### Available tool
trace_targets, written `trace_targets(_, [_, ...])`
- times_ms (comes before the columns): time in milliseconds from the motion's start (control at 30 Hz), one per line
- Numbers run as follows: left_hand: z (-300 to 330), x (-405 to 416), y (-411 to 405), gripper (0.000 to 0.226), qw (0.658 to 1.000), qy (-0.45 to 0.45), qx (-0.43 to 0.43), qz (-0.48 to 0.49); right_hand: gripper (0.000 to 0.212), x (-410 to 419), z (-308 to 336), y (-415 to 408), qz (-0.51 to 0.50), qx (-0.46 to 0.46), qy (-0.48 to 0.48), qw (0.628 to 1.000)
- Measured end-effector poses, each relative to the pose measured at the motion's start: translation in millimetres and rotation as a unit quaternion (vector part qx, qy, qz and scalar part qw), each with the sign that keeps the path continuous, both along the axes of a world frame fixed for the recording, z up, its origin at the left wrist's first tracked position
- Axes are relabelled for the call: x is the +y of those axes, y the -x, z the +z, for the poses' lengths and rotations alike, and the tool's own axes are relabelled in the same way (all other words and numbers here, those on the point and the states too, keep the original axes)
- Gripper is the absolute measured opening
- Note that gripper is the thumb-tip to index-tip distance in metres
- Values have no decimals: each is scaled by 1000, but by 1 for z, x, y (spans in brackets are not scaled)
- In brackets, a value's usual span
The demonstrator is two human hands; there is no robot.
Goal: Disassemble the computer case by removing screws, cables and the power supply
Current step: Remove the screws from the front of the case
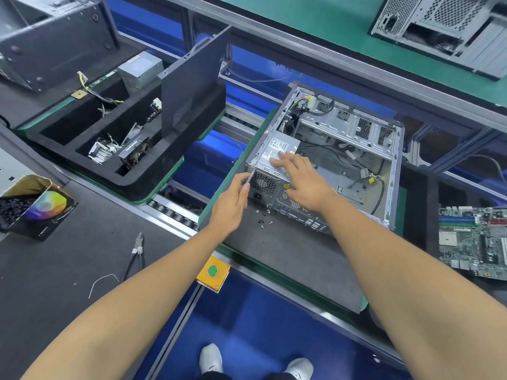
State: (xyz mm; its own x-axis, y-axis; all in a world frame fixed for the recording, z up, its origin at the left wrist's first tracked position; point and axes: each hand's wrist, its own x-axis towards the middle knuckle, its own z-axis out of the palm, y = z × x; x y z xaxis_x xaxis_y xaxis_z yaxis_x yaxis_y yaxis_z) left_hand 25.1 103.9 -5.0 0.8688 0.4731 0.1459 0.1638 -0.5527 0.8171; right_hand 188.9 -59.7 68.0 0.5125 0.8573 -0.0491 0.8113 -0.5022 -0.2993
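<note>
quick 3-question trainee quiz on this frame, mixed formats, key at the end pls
1. True or false: the left hand pinches a screwdriver at the rear corner of the computer case.
2. Multiple choice: the right hand rests on (A) the motherboard, (B) the power supply, (C) the cutters.
3. Fill in: the loose screws lie on the mat just behind the case's ____ panel.

Key
1. True.
2. B; its fingers lie flat on the labelled top, with the supply in the case.
3. Rear.
</note>
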Motion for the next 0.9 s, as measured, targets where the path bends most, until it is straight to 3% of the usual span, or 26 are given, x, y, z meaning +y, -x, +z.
trace_targets(167, [6,-1,2,30,1000,17,2,-4,88,0,0,0,0,-3,1,1000])
trace_targets(267, [18,0,3,23,993,109,28,-37,88,0,0,0,1,-3,-1,1000])
trace_targets(333, [27,9,1,21,959,265,78,-59,88,0,0,0,2,-4,-4,1000])
trace_targets(400, [35,23,-2,24,885,443,119,-82,88,-1,-1,0,0,-3,-6,1000])
trace_targets(467, [42,33,-2,28,824,539,138,-107,87,-1,0,0,1,0,-6,1000])
trace_targets(667, [42,39,-2,30,785,586,147,-139,88,0,1,2,-1,-6,0,1000])
trace_targets(833, [33,37,0,34,714,667,132,-166,88,1,1,3,1,-10,5,1000])
trace_targets(900, [29,35,-3,42,713,668,134,-165,88,0,0,1,3,-5,2,1000])
